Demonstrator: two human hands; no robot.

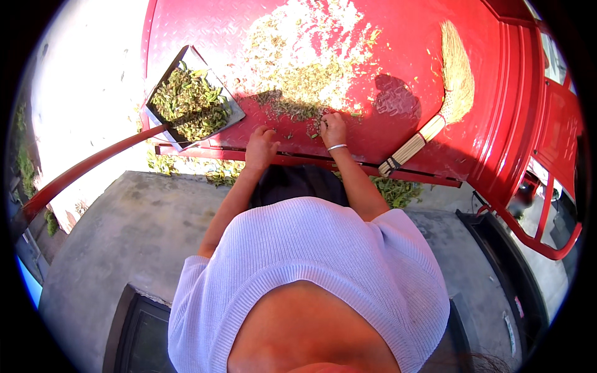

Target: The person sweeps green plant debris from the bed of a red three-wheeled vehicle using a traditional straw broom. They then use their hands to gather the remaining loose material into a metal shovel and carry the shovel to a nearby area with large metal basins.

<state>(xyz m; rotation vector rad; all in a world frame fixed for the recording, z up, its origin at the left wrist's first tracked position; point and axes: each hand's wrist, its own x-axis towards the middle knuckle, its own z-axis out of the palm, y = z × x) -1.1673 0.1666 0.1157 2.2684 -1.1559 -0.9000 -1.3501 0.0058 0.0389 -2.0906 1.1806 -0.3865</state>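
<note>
On a red metal truck bed [410,43], a broad heap of dry, chopped-looking plant bits [305,68] lies in front of me, partly in bright sun. My right hand [334,129], with a light band on its wrist, is at the heap's near edge. Its fingers are pinched together among the bits, and what is between them is too small to name. My left hand [262,148] hovers by the bed's near edge, fingers loosely bent and apart, holding nothing. Left of it stands a metal dustpan [233,114] filled with green and brown leaves [189,99].
The dustpan's long red handle [93,163] runs out to the lower left. A straw hand broom [457,74] lies on the bed at right. Fallen leaves [398,191] lie below the bed's edge. Red side panels and a bent rail [547,250] rise at far right.
</note>
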